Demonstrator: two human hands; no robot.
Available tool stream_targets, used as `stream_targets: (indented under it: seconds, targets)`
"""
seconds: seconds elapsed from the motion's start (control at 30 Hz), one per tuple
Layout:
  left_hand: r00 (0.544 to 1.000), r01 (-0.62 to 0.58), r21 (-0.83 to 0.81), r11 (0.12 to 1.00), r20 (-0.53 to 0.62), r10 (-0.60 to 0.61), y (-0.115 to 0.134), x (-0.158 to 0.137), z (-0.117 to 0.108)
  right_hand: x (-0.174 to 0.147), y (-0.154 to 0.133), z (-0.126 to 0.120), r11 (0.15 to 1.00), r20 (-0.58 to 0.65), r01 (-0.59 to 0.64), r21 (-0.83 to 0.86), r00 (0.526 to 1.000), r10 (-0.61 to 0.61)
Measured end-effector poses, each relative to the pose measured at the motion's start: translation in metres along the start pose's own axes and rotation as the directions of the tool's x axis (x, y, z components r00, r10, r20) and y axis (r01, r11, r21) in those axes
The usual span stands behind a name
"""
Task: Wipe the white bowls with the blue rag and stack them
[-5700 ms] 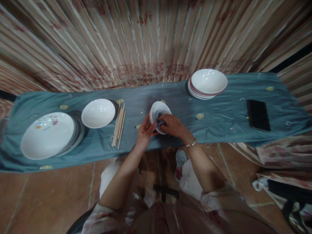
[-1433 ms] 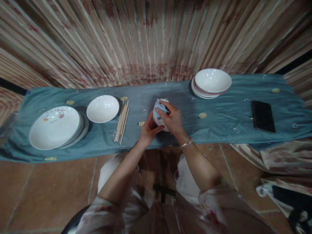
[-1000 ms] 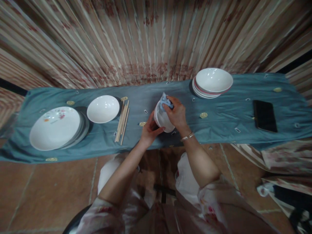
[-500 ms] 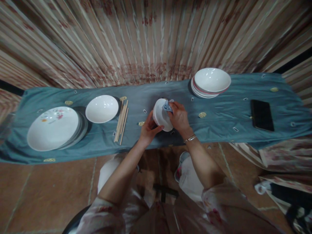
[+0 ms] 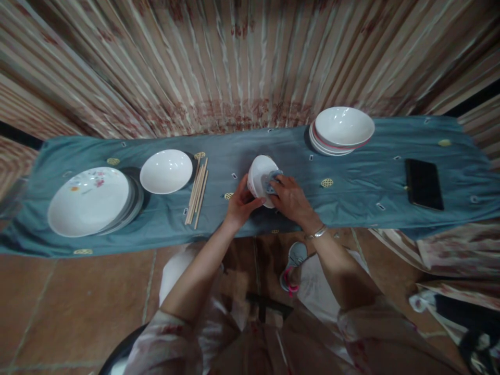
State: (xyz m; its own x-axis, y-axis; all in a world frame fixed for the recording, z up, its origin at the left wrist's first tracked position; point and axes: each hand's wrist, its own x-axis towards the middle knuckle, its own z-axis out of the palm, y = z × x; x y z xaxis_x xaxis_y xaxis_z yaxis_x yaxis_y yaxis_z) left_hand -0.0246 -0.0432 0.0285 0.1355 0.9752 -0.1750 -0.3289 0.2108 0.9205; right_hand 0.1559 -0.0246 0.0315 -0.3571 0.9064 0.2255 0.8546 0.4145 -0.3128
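Observation:
A white bowl is tilted on its side over the middle of the table, its opening turned to the right. My left hand grips it from the left, with the thumb at the near rim and the fingers around the outside. In my right hand is a bunched blue cloth, pressed against the inside of the bowl. The fingers of that hand are closed on the cloth and partly cover it. Left of the hands lie several wooden chopsticks, roughly side by side.
A single white bowl stands left of the chopsticks, beside a stack of large floral plates. Stacked bowls sit at the back right. A black phone-like slab lies on the teal tablecloth. A pleated curtain hangs behind.
My right hand has moved the cloth slightly down and to the right along the bowl's inside. The bowl is turned a little more onto its side. My left hand keeps its grip.

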Motion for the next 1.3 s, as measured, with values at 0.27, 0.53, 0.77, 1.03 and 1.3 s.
stream_targets:
  seconds: [0.27, 0.53, 0.77, 1.03, 1.3]
  targets:
    - [1.000, -0.005, -0.015, 1.000, 0.017, 0.006, -0.001, 0.000, -0.002, -0.003, 0.005, -0.001, 0.947, 0.043, 0.035, 0.319, 0.998, -0.052]
    - [1.000, -0.015, -0.012, 1.000, 0.021, 0.015, 0.002, -0.002, 0.000, 0.010, 0.000, -0.004, 0.778, 0.124, -0.022, 0.628, 0.990, -0.072]
    - [0.999, -0.031, -0.028, 0.999, 0.023, 0.032, -0.004, 0.000, -0.004, 0.016, -0.005, 0.003, 0.643, 0.085, -0.047, 0.765, 0.996, -0.029]
    - [1.000, -0.015, -0.014, 1.000, 0.020, 0.015, -0.003, 0.000, -0.004, 0.022, -0.012, 0.008, 0.581, 0.021, -0.040, 0.813, 0.999, 0.038]
    - [0.999, -0.021, -0.010, 1.000, 0.028, 0.021, -0.002, -0.002, -0.003, 0.028, -0.017, 0.014, 0.700, -0.061, -0.012, 0.714, 0.995, 0.080]
